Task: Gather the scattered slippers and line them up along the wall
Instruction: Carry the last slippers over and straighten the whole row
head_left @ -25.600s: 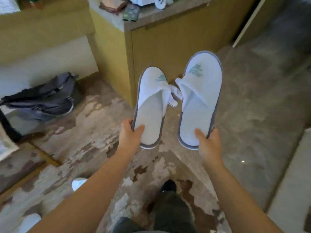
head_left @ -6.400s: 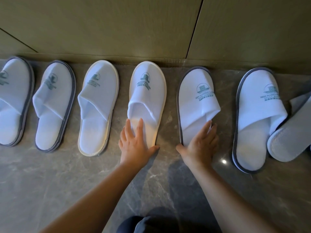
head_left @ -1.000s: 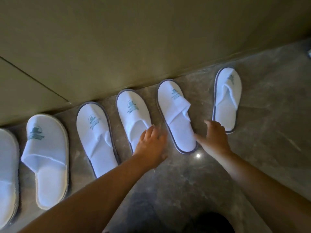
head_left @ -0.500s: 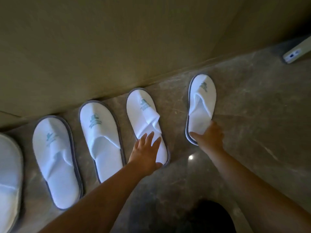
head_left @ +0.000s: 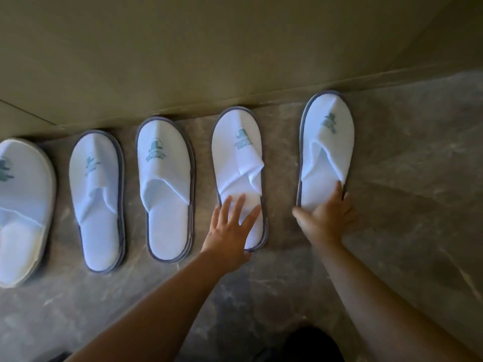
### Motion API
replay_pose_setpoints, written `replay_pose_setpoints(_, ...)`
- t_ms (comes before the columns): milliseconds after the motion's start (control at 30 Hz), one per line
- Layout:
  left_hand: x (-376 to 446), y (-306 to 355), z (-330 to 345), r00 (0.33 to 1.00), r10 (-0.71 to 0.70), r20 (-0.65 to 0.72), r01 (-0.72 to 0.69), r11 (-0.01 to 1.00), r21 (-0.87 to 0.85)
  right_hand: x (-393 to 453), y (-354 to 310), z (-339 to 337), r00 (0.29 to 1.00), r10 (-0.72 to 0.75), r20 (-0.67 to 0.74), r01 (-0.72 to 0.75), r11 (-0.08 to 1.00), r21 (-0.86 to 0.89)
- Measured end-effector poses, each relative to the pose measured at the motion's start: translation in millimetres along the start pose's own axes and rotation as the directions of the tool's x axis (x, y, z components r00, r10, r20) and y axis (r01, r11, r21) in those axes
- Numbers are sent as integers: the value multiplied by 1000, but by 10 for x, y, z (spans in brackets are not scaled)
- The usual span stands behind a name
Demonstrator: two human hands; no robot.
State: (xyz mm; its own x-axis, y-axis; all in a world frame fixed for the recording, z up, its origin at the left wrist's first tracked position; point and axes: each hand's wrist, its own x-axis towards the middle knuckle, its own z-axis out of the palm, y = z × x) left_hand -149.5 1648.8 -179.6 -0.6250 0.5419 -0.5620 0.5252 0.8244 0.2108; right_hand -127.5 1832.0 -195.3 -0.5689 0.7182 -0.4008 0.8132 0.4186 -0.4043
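Observation:
Several white slippers with green logos lie in a row on the floor, toes at the wall. The leftmost slipper (head_left: 21,205) has a cream edge. The others have grey edges: one (head_left: 96,202), one (head_left: 166,189), the fourth slipper (head_left: 239,158) and the rightmost slipper (head_left: 326,142). My left hand (head_left: 230,228) lies flat with fingers spread on the heel of the fourth slipper. My right hand (head_left: 326,218) cups the heel of the rightmost slipper, thumb on its left edge and fingers on its right edge.
An olive panelled wall (head_left: 235,48) with a low skirting (head_left: 261,96) runs behind the row. The floor is grey-brown marble (head_left: 405,205), bare to the right of the last slipper. A dark part of my leg (head_left: 313,343) shows at the bottom.
The rightmost slipper has swung straighter under my right hand, with its toe at the wall. My left hand has stayed on the fourth slipper's heel. The view has shifted and come closer.

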Motion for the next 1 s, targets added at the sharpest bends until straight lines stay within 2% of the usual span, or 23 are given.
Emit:
replay_pose_setpoints(100, -5, -14, 3, 1000, 4, -7, -4, 1000, -2, -99, 100, 6, 991, -133, 28, 135, 989, -53)
replay_pose_setpoints(200, -2, -22, 11, 1000, 2, -10, -2, 1000, 8, -157, 168, 5, 985, -166, 42, 169, 982, -80)
replay_pose_setpoints(733, -12, -18, -18, 1000, -1, -9, 2, 999, 35, -132, 139, 14, 975, -196, 109, 206, 974, -91)
replay_pose_setpoints(1000, 8, -33, -5, 1000, -7, -4, 7, 999, 50, -115, 154, -6, 981, -178, 78, 185, 977, -103)
